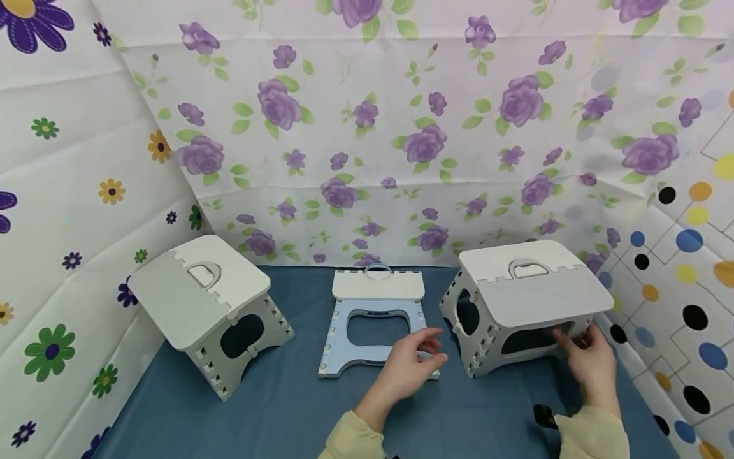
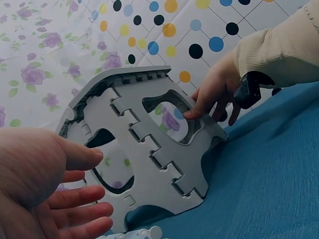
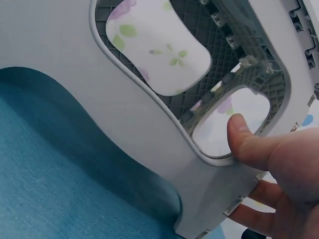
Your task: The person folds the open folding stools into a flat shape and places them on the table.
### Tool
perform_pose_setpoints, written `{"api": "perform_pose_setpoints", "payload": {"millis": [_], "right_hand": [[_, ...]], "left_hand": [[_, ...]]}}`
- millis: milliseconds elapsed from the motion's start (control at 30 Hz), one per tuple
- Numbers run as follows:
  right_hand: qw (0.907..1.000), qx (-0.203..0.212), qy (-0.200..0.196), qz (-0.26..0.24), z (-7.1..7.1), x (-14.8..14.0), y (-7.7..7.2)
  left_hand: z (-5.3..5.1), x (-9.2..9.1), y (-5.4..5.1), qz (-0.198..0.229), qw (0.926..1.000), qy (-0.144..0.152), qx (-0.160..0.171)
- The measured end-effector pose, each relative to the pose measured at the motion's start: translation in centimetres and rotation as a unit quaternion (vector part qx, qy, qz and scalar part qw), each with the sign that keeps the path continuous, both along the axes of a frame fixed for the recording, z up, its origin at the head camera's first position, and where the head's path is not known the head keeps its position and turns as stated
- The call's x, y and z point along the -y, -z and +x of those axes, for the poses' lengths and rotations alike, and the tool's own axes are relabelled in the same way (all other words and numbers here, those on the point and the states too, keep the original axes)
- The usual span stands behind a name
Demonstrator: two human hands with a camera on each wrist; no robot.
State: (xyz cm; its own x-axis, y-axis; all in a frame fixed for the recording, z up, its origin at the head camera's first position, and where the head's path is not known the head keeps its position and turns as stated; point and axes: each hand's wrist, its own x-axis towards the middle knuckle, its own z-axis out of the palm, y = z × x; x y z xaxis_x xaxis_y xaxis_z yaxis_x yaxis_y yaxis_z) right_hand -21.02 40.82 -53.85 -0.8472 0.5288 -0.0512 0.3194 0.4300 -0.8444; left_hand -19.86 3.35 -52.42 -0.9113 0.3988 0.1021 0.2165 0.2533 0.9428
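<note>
A white-and-grey folding step stool (image 1: pixel 545 303) stands unfolded on the right, its top carrying an oval handle slot. My right hand (image 1: pixel 593 366) grips the right edge of its front leg panel (image 3: pixel 134 129). In the right wrist view the thumb lies at the panel's opening and the fingers reach behind the edge. My left hand (image 1: pixel 404 366) is held left of this stool with loosely bent fingers and nothing in them. In the head view it overlaps the lower right of a flat, folded stool (image 1: pixel 375 354) with a pale blue panel; whether it touches that stool I cannot tell.
Another unfolded white-and-grey step stool (image 1: pixel 201 287) stands at the left, turned at an angle. A blue cloth (image 1: pixel 275 421) covers the table. Floral sheets (image 1: pixel 367 127) hang behind and at the left, and a dotted sheet (image 1: pixel 688 306) hangs at the right.
</note>
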Motion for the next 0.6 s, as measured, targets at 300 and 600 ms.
{"api": "perform_pose_setpoints", "payload": {"millis": [300, 600], "right_hand": [[0.9987, 0.049, 0.012, 0.000, 1.2, -0.1, -0.3], [0.9908, 0.095, -0.091, 0.031, 1.7, -2.1, 0.4]], "left_hand": [[0.3, -1.3, 0.5, 0.014, 0.9999, -0.001, 0.002], [0.4, -3.5, 1.5, -0.011, 0.9997, 0.019, -0.009]]}}
